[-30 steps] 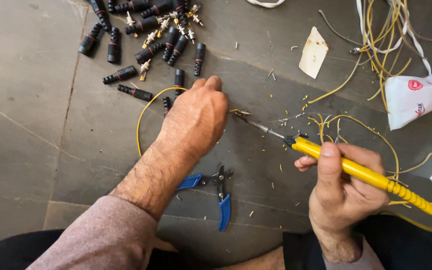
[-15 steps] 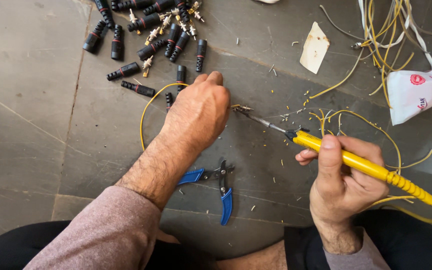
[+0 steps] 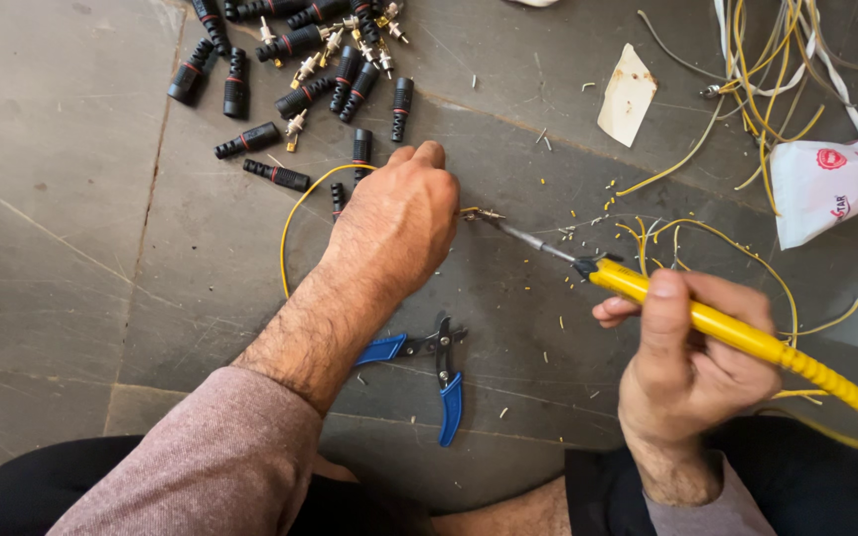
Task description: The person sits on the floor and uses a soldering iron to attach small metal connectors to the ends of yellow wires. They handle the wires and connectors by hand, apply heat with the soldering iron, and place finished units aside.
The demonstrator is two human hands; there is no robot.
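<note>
**Iron tip at the connector, left hand holding it down**

My left hand (image 3: 394,223) lies knuckles-up on the floor (image 3: 71,248), fingers curled shut over a small metal connector (image 3: 484,213) whose end shows just past my index finger. A loop of yellow wire (image 3: 295,213) runs out from under the same hand. How tightly I pinch the piece I cannot tell; the palm hides it.

My right hand (image 3: 687,377) has a closed fist grip on the yellow soldering iron (image 3: 717,323), thumb along the top. The tip (image 3: 518,230) touches or nearly touches the connector.

Change against the frames a second and half a second back: little. The left hand and iron sit in nearly the same relation, the tip close to the connector throughout. I judge the joint is being heated or tinned, not finished.

Nearby: blue cutters (image 3: 439,372) just below my left wrist, black plug shells (image 3: 300,60) scattered above, loose yellow wires (image 3: 777,60) at upper right.
</note>
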